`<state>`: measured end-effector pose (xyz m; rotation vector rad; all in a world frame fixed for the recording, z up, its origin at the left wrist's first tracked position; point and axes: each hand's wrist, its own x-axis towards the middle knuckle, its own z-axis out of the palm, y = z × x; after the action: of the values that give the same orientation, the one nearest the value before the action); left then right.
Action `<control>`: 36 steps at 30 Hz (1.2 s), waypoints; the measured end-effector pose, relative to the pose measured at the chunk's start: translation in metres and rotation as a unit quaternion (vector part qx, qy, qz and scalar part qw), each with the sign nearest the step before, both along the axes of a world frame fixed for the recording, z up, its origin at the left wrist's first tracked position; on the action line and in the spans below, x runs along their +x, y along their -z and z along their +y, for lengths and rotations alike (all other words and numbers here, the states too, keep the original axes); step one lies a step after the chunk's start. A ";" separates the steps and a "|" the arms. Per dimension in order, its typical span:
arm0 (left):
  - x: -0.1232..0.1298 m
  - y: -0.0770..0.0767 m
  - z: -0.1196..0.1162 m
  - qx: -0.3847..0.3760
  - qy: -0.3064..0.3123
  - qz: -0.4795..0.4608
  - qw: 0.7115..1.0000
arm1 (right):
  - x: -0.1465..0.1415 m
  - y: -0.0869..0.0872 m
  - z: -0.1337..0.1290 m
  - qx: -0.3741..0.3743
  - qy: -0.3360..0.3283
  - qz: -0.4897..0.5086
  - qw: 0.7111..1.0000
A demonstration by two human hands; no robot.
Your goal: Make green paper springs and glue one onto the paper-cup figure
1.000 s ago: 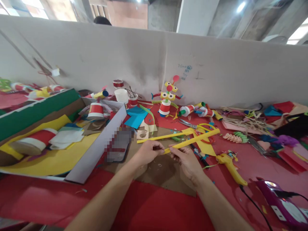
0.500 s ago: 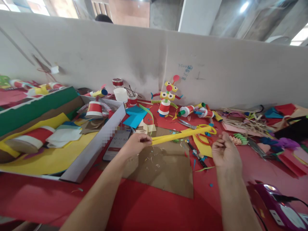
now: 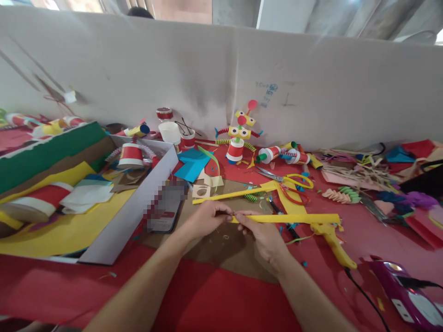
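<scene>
A long yellow paper strip (image 3: 294, 218) stretches to the right from both hands. My left hand (image 3: 207, 217) pinches its left end with the fingertips. Right beside it, my right hand (image 3: 261, 233) grips the same end, fingertips nearly touching those of the left. Another yellow strip (image 3: 224, 195) lies behind the hands, over the brown cardboard (image 3: 228, 251). A yellow glue gun (image 3: 330, 240) rests on the red table under the far end of the held strip. Scissors with yellow and red handles (image 3: 273, 175) lie further back.
On the left is an open box (image 3: 138, 203) with paper and a cup figure. A phone (image 3: 169, 207) lies beside it. The paper robot (image 3: 235, 150) stands near the white wall (image 3: 311, 92). Thin sticks (image 3: 360, 170) are heaped right; a purple device (image 3: 404, 290) sits at front right.
My hands have come together at one end of a yellow strip, the right having moved left. A separate strip now lies on the cardboard. The glue gun, hidden before, now shows.
</scene>
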<state>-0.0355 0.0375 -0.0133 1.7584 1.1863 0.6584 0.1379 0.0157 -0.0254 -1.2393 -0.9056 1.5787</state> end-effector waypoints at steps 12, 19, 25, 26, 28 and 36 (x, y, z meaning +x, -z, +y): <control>-0.029 -0.001 0.014 0.064 -0.127 0.098 0.985 | 0.058 -0.007 0.038 0.063 0.311 0.135 0.939; -0.025 0.010 0.016 0.162 -0.153 0.195 0.955 | 0.054 0.008 0.041 0.094 0.289 0.113 0.946; -0.027 0.020 0.021 0.241 -0.209 0.191 0.928 | 0.054 0.012 0.044 0.093 0.278 0.092 0.952; -0.026 0.022 0.021 0.251 -0.211 0.190 0.925 | 0.054 0.012 0.044 0.094 0.276 0.085 0.953; -0.023 0.024 0.020 0.261 -0.217 0.200 0.919 | 0.054 0.012 0.044 0.095 0.278 0.074 0.953; -0.003 0.021 0.010 0.254 -0.179 0.275 0.910 | 0.055 0.011 0.043 0.102 0.284 0.038 0.952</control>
<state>-0.0388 0.0474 -0.0343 2.2765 1.8849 0.7565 0.1926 0.0585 -0.0361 -1.1488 -0.5717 1.0378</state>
